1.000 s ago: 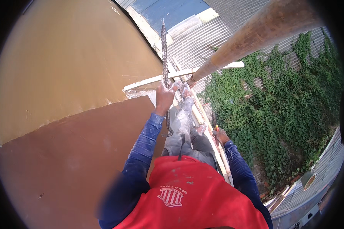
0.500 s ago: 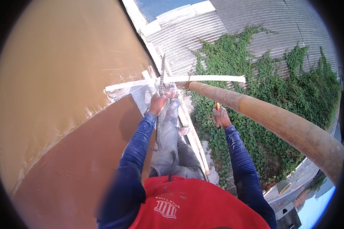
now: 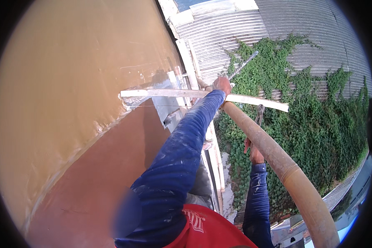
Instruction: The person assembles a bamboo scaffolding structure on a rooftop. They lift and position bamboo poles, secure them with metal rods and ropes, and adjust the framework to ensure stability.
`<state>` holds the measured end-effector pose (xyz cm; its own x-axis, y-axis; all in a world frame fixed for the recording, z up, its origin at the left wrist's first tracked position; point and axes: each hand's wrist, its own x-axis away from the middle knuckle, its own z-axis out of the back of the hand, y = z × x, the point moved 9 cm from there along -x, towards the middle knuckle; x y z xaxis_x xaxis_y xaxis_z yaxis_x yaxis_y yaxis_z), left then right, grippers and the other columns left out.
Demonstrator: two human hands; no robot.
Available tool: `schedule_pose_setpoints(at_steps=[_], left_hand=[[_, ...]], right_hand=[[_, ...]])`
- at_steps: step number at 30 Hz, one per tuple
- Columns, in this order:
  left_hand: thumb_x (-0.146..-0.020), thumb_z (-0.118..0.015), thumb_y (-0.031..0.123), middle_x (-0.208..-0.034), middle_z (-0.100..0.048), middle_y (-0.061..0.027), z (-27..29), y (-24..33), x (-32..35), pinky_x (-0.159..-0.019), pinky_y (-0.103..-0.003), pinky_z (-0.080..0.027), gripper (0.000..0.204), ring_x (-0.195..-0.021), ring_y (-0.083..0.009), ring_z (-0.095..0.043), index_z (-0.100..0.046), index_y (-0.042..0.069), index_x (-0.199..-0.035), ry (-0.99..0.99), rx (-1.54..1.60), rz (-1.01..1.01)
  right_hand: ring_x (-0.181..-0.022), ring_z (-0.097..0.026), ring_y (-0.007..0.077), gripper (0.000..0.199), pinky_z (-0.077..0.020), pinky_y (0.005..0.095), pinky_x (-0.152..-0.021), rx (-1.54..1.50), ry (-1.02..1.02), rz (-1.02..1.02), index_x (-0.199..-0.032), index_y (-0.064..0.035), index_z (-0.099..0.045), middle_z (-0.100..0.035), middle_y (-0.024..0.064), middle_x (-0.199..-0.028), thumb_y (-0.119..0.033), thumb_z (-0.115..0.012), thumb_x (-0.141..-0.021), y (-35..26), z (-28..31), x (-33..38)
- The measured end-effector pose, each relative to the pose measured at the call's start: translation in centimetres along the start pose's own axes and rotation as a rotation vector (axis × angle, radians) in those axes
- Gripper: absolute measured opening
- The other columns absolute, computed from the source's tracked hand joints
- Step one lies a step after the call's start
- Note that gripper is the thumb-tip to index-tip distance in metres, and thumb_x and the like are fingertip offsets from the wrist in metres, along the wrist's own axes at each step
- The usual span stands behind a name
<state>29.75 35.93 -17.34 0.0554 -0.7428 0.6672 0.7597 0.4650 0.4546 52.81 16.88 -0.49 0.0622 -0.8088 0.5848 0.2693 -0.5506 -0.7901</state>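
My left hand [image 3: 222,85] is closed around a ribbed, rebar-like metal rod [image 3: 244,65], which slants up and to the right. The fist sits at the crossing of a whitish wooden strip [image 3: 256,100] and a thick bamboo pole [image 3: 273,155]. Lower and to the right, my right hand [image 3: 254,152] is partly hidden behind the pole. From it rises a grey, two-handled metal tool that looks like pincers [image 3: 259,113], with its head just below the strip's right half. My left forearm covers much of the middle.
A wall [image 3: 78,62], tan above and reddish brown below, fills the left side. Grey sheet [image 3: 165,105] lies against it. Narrow boards [image 3: 213,161] run below me. To the right, green vines [image 3: 310,124] spread over a corrugated roof [image 3: 310,20] far below.
My left hand moved right and up with the rod, from beside the wall to the pole. My right hand shifted slightly right and down, partly behind the pole. The view swung.
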Motion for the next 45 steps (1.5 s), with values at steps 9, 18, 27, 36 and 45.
schedule_pose_setpoints(at_steps=[9, 18, 27, 36, 45], left_hand=[[-0.087, -0.068, 0.018, -0.103, -0.076, -0.0171, -6.8, -1.1, -3.3, -0.082, -0.041, -0.06, 0.017, -0.097, -0.032, -0.074, -0.079, 0.009, -0.096, -0.073, -0.168, -0.044], [-0.081, -0.08, 0.033, -0.099, -0.074, -0.0194, -6.0, -0.8, -2.5, -0.085, -0.044, -0.057, 0.033, -0.098, -0.0352, -0.072, -0.075, 0.004, -0.096, -0.104, -0.098, -0.073], [-0.086, -0.072, 0.036, -0.105, -0.071, -0.0278, -5.8, -2.1, -3.7, -0.091, -0.047, -0.055, 0.041, -0.101, -0.041, -0.07, -0.074, -0.004, -0.098, -0.269, -0.014, -0.129], [-0.083, -0.078, 0.018, -0.1, -0.07, -0.0307, 2.1, -4.9, 4.9, -0.086, -0.048, -0.054, 0.048, -0.098, -0.0437, -0.069, -0.058, -0.012, -0.114, 0.08, 0.387, -0.113], [-0.084, -0.075, 0.011, -0.112, -0.071, -0.0183, -1.3, -11.8, 13.4, -0.092, -0.035, -0.052, 0.053, -0.103, -0.024, -0.069, -0.056, -0.006, -0.131, 0.231, 0.761, -0.05]], right_hand=[[-0.046, -0.052, 0.0153, 0.026, -0.0417, 0.0298, -0.04, -0.05, 0.238, -0.4, -0.09, -0.0034, -0.055, -0.054, 0.0065, -0.062, -0.027, -0.055, -0.099, 2.1, -1.1, 6.0], [-0.043, -0.052, 0.0142, 0.018, -0.0417, 0.0288, -0.039, -0.187, 0.277, -0.475, -0.099, -0.0018, -0.056, -0.056, 0.0052, -0.063, -0.019, -0.057, -0.096, 6.0, -4.7, 8.7], [-0.053, -0.056, 0.0129, 0.022, -0.0483, 0.0292, -0.049, -0.16, 0.216, -0.468, -0.102, -0.0028, -0.057, -0.057, 0.004, -0.074, -0.023, -0.062, -0.093, 6.5, -5.9, 8.4], [-0.043, -0.054, 0.0155, 0.022, -0.0438, 0.0303, -0.041, -0.118, 0.209, -0.557, -0.105, -0.0013, -0.058, -0.055, 0.0047, -0.065, -0.021, -0.059, -0.095, 8.6, -6.8, 10.7], [-0.051, -0.058, 0.0151, 0.023, -0.0454, 0.0313, -0.043, 0.167, 0.065, -0.186, -0.1, 0.0004, -0.06, -0.059, 0.0073, -0.071, -0.021, -0.06, -0.094, 11.8, -7.4, 9.6]])
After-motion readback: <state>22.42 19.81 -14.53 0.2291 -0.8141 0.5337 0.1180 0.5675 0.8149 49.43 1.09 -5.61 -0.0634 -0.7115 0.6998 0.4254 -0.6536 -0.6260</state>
